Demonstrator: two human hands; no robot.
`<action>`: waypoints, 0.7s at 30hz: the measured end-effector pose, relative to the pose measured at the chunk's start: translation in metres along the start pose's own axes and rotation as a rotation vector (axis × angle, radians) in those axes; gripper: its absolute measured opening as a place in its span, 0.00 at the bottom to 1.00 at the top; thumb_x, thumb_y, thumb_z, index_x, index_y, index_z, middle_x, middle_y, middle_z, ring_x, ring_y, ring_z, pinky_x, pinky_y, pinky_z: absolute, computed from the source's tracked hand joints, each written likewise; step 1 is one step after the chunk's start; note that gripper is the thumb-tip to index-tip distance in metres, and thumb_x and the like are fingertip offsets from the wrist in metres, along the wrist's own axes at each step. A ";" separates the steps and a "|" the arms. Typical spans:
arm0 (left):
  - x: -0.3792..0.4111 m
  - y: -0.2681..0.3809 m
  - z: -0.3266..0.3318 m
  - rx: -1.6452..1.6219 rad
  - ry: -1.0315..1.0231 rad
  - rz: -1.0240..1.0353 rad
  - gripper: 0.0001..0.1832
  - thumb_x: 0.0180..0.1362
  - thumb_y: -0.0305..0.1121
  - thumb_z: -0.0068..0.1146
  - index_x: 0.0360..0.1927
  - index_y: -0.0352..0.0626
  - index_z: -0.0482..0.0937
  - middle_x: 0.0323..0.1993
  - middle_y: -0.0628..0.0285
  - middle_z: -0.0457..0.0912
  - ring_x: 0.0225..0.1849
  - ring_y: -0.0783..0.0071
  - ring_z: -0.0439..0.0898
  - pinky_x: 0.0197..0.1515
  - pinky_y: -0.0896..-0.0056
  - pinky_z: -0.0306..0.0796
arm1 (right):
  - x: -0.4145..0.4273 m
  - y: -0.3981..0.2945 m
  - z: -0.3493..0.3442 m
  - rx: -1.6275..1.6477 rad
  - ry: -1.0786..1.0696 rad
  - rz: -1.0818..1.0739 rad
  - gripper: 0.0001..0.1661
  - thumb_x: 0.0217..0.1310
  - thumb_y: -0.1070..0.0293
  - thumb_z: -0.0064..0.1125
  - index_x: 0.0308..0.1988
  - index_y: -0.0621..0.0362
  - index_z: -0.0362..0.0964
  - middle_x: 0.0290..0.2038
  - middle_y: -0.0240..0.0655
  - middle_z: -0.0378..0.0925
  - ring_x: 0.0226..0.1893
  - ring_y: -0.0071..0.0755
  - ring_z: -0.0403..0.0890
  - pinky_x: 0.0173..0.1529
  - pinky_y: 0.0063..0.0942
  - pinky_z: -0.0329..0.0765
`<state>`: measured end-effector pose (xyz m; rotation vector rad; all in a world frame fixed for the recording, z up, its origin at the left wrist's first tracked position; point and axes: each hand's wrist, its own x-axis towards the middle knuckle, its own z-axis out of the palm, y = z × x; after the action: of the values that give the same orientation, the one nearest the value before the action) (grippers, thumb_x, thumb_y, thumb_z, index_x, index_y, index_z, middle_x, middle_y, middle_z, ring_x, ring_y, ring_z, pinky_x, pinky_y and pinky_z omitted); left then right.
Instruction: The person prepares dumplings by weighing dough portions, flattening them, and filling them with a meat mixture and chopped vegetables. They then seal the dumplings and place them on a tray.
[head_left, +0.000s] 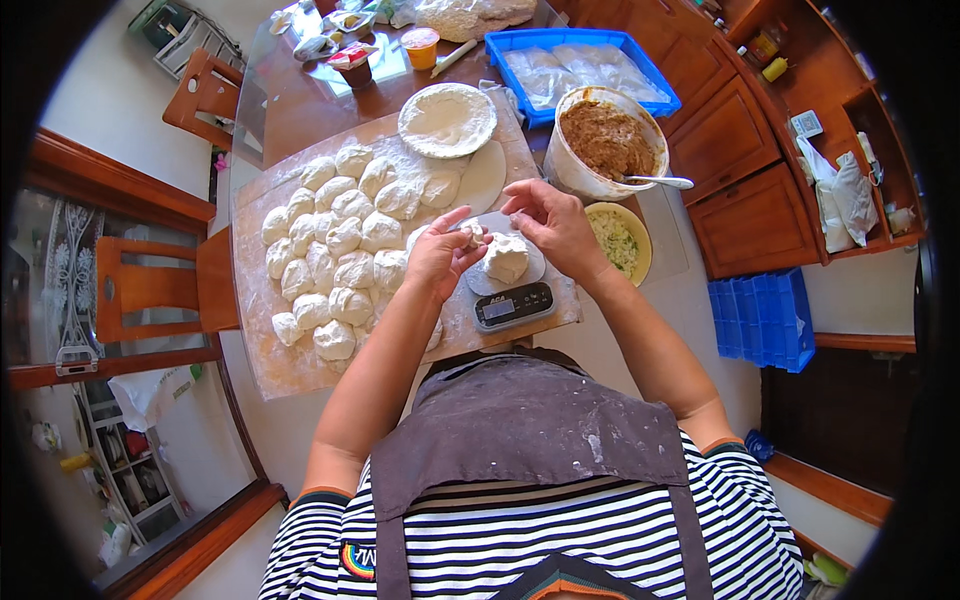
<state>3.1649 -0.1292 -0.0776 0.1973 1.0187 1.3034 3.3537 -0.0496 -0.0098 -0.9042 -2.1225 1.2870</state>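
Observation:
Pinched in the fingers of my left hand (444, 247) is a small dough scrap (473, 232). My right hand (553, 221) hovers over the right side of a digital kitchen scale (513, 307), fingers curled; whether a bit of dough sits between them cannot be told. On the scale's plate (482, 282) rests a floury dough lump (508, 259). Many similar dough portions (345, 232) spread over a floured wooden board (251, 330), left of my left hand. A flat, pale dough round (484, 176) lies beyond the scale, beside a bowl of flour (448, 120).
Right of the board stand a white tub of brown filling (607, 139) with a spoon (660, 181) and a yellow bowl of chopped filling (619, 238). A blue tray (536, 118) of bagged items, a rolling pin (454, 58) and cups (420, 49) occupy the far table. Wooden chairs (150, 289) are at left.

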 end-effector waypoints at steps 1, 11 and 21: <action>-0.002 0.001 0.004 -0.025 0.006 -0.004 0.29 0.63 0.19 0.46 0.68 0.37 0.61 0.48 0.46 0.80 0.48 0.58 0.83 0.50 0.60 0.82 | 0.001 0.000 -0.001 -0.084 0.030 -0.021 0.23 0.57 0.77 0.62 0.54 0.59 0.72 0.42 0.38 0.83 0.40 0.30 0.84 0.43 0.29 0.81; -0.023 0.021 0.010 -0.019 -0.131 -0.075 0.27 0.64 0.43 0.54 0.63 0.41 0.69 0.53 0.53 0.77 0.53 0.59 0.78 0.59 0.53 0.72 | 0.004 0.009 0.013 -0.058 0.086 -0.106 0.09 0.54 0.76 0.61 0.39 0.60 0.76 0.30 0.37 0.80 0.30 0.36 0.81 0.38 0.30 0.78; -0.010 0.012 -0.005 0.009 -0.230 -0.045 0.20 0.64 0.27 0.53 0.59 0.30 0.72 0.52 0.50 0.80 0.51 0.63 0.82 0.57 0.62 0.76 | 0.001 0.001 0.029 -0.091 0.004 -0.229 0.05 0.53 0.76 0.64 0.33 0.62 0.76 0.29 0.40 0.79 0.29 0.36 0.83 0.36 0.31 0.80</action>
<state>3.1540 -0.1362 -0.0673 0.3226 0.8287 1.2049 3.3330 -0.0647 -0.0230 -0.6753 -2.2224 1.0805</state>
